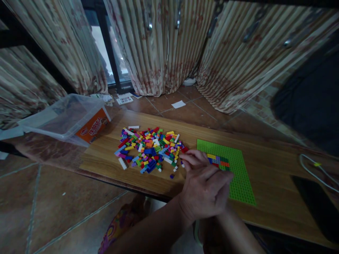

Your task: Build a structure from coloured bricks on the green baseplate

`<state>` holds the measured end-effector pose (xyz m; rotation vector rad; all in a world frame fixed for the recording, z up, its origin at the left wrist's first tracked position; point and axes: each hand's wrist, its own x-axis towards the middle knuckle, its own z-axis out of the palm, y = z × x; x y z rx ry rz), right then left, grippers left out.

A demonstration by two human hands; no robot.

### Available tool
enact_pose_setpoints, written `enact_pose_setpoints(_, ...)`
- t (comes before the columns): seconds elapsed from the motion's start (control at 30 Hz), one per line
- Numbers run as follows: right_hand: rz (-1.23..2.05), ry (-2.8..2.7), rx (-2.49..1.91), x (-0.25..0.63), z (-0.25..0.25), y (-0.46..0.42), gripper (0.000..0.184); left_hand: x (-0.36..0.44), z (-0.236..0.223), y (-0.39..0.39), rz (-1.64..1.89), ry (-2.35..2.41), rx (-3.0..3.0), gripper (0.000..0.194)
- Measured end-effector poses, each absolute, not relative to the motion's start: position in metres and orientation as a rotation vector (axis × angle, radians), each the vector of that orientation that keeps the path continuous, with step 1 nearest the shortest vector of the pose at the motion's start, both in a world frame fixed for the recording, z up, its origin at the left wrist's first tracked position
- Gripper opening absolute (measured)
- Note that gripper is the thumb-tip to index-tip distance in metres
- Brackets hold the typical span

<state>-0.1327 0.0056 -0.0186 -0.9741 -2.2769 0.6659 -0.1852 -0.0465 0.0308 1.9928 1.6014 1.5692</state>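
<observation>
A pile of mixed toy building bricks point(149, 150) lies on the wooden table. To its right is a green studded baseplate point(239, 176), bearing a patch of joined coloured bricks point(218, 161), partly covered by my hands. My left hand point(205, 190) is in front, closed, over the baseplate's near left edge; whatever its curled fingers hold is hidden. Beyond it, my right hand point(194, 158) reaches left across to the pile's right edge. Its fingers are pinched together by a red brick point(184, 150); I cannot make out what is between them.
A clear plastic bin point(66, 116) with an orange label stands at the table's left end. A dark flat phone-like object point(315, 204) and a white cable point(315, 169) lie at the right. Curtains point(164, 46) hang behind. A loose blue brick point(172, 176) sits before the pile.
</observation>
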Motion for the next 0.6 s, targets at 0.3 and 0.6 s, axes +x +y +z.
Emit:
enact_pose_setpoints(0.3,0.383,-2.405,-0.832,-0.155,-0.028,0.025,0.022,-0.192,0.032,-0.05,1.56,1.643,1.969,0.021)
enact_pose_setpoints(0.6,0.411,-2.334,-0.808,-0.159,-0.023,0.023,0.017,-0.197,0.036,-0.053,1.631,1.59,1.908,0.019)
